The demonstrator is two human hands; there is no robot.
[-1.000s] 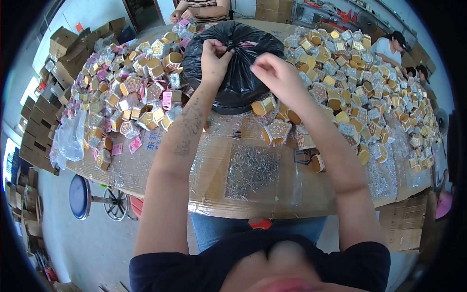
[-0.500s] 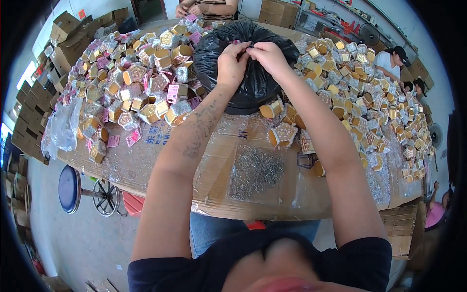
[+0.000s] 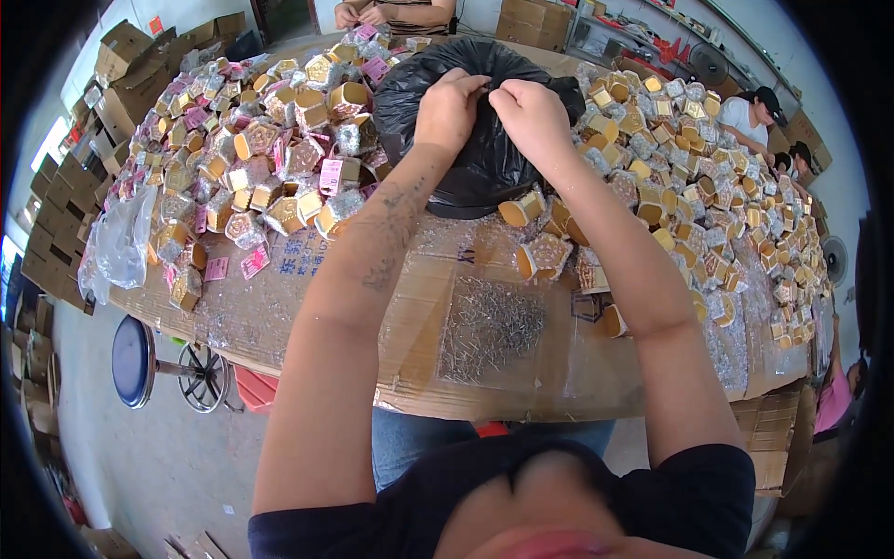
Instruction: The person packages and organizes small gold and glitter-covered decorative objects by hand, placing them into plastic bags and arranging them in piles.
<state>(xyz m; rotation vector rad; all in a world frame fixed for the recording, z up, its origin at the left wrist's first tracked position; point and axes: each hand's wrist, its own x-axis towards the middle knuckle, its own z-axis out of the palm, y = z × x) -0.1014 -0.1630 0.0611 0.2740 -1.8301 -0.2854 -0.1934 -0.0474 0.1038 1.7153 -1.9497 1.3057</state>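
A round, bulging black plastic bag stands near the table's far middle. Over its top, my left hand pinches the gathered plastic with its fingertips. Close beside it, my right hand is also closed on the bag's plastic, thumb and index finger together. Both arms reach far forward. What the bag contains is hidden. Small gold pieces partly wrapped in clear bubble wrap lie just in front of its right side. Nearer to me, a pile of thin metal pins or wires is spread on the cardboard.
Wrapped gold pieces, some with pink cards, heap up left of the bag. Another large heap covers the right side. Brown cardboard covers the table; a blue stool stands at left. Other people sit at the far side and right.
My hands have drawn slightly apart over the bag's top, the right one shifting right and nearer. The bag's upper right edge bulges out more.
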